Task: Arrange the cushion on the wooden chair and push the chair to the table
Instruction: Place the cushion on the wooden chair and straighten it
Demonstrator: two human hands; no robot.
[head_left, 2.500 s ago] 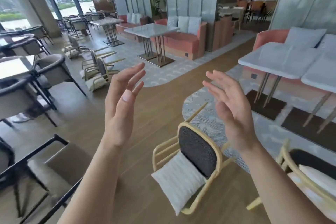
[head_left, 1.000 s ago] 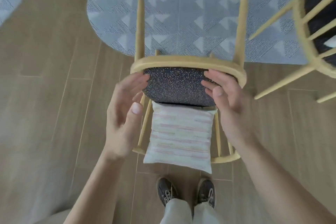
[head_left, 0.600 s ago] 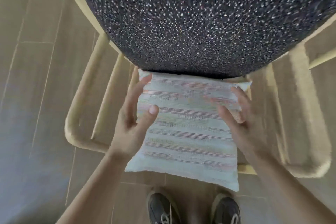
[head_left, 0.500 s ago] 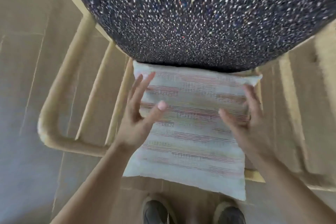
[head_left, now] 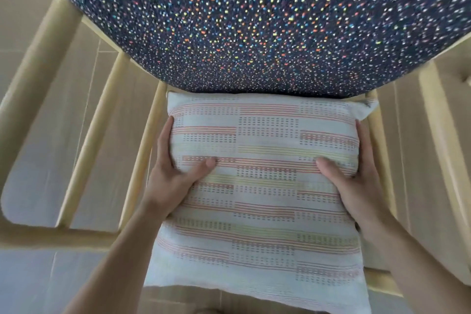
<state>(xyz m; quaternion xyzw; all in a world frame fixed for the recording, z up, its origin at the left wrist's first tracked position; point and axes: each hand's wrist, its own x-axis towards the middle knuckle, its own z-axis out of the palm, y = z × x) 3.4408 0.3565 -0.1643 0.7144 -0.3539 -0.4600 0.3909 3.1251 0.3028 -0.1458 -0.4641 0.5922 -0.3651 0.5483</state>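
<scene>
I have the left hand (head_left: 173, 178) and the right hand (head_left: 356, 183) clamped on the striped cushion (head_left: 267, 199) by its side edges. The thumbs lie on top and the other fingers are mostly hidden. The cushion lies on the wooden chair (head_left: 102, 135), covering the seat, with its far edge under the speckled backrest (head_left: 242, 20). The backrest's top is cut off.

Between my left hand (head_left: 173, 176) and right hand (head_left: 356, 178), gripped at both side edges, lies the square white cushion (head_left: 265, 201), striped orange, yellow and dark dashes, its far edge against the dark speckled back pad (head_left: 242, 20). The pale wooden chair (head_left: 51, 238) has spindled arms outside each hand
</scene>
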